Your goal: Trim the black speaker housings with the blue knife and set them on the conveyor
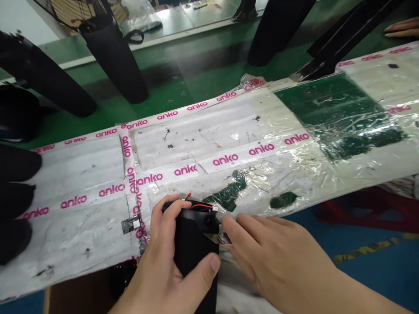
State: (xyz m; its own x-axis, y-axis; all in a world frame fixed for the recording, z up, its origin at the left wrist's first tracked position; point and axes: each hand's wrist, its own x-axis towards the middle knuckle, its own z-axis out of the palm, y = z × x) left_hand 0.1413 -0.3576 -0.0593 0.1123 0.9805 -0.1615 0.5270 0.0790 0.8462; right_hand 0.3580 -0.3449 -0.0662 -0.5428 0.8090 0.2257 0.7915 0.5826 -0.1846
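A black fabric-covered cylinder (193, 248) stands near the table's front edge, its far end uppermost. Red and black wires (201, 206) and a small white connector show in that end. My left hand (173, 261) is wrapped round the cylinder, with fingers over its far rim and the thumb along its near side. Close against the rim's right side, my right hand (262, 244) is closed on a small shiny metal tool (224, 238). Its tip points at the cylinder's edge; the rest is hidden by my fingers, so its kind is unclear.
Several black cylinders (114, 61) stand on the green surface (183, 65) behind. Dark rounded ends (15, 200) lie at the left edge. White sheeting with pink-printed tape (225, 159) covers the table. A small black label (131, 224) lies on it. Another person's hand (404, 28) rests at upper right.
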